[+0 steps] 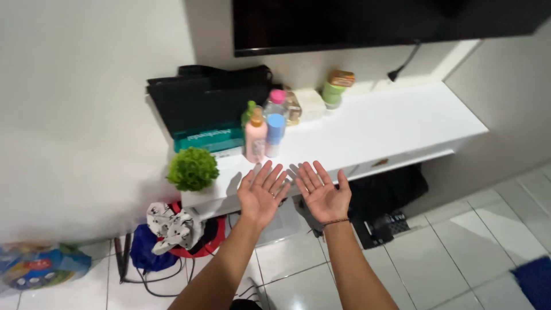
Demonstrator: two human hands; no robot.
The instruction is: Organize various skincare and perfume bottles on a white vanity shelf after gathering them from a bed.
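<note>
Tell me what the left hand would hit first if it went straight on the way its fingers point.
Likely the pink bottle on the white shelf. The left hand is open, palm up, fingers aimed up toward it. Depth is unclear, so the blue-capped bottle beside it could come first.

Both bare forearms rise from the bottom centre of the frame, the left hand (263, 194) and the right hand (324, 194) side by side at mid-frame, palms up, fingers (270, 174) spread and holding nothing.
</note>
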